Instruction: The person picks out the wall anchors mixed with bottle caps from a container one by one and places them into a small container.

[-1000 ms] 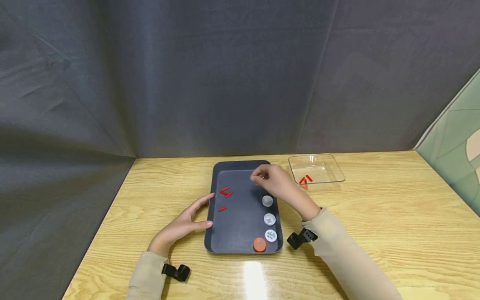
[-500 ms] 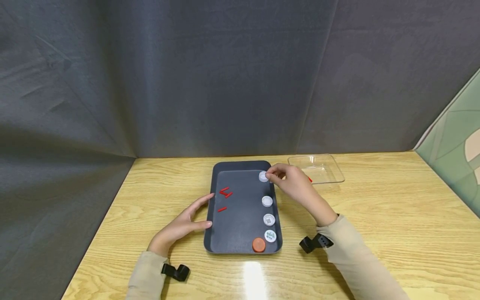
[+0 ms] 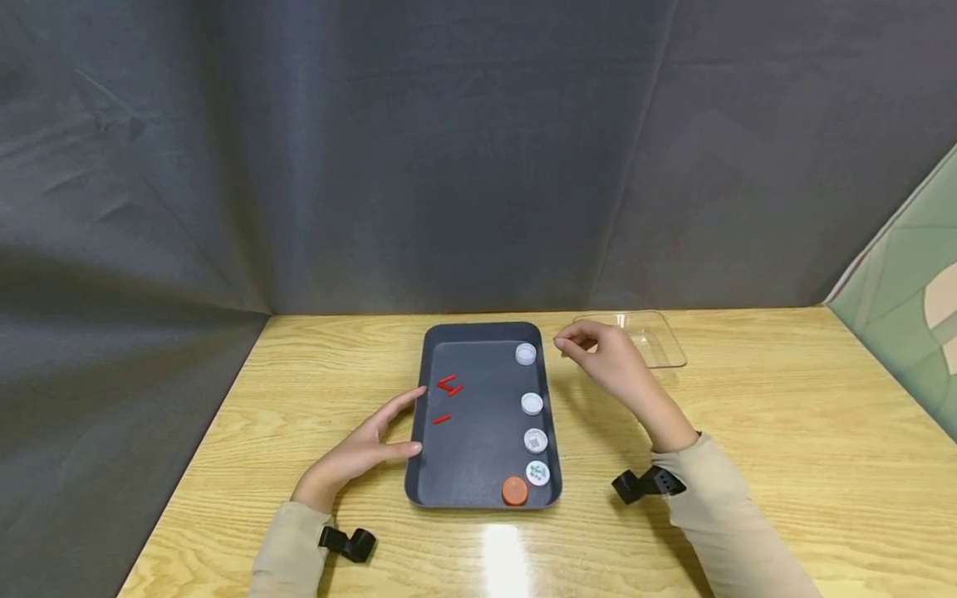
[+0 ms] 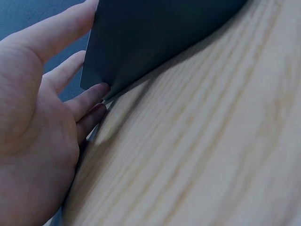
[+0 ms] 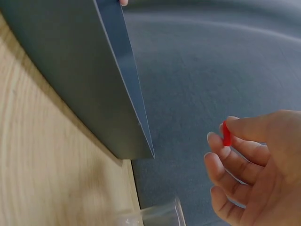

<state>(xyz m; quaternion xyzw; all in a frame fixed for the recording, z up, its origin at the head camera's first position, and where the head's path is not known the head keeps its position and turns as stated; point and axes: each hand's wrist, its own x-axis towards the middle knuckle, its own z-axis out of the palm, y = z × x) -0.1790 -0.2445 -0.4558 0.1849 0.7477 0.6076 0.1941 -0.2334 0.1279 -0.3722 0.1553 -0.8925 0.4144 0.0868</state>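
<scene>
The right hand point(image 3: 611, 359) pinches a small red stick point(image 5: 226, 134), its grip narrow and raised above the desk point(image 3: 785, 399). Left of that grip is a dark tray point(image 3: 482, 465) bearing four white discs point(image 3: 532, 404), an orange disc point(image 3: 514, 491) and, farther left, loose red pieces point(image 3: 442, 419). The left hand point(image 3: 359, 453), thumb and forefinger wide apart, touches its left rim. Behind the grip, a clear box point(image 3: 649, 342) is partly hidden, so I cannot tell its full contents.

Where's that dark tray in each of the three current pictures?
Head: the dark tray lies below the middle, between the left hand and right hand.
Left wrist: the dark tray is at top centre, outer side showing.
Right wrist: the dark tray is at upper left.
Shared landmark: the wooden table beneath it.
</scene>
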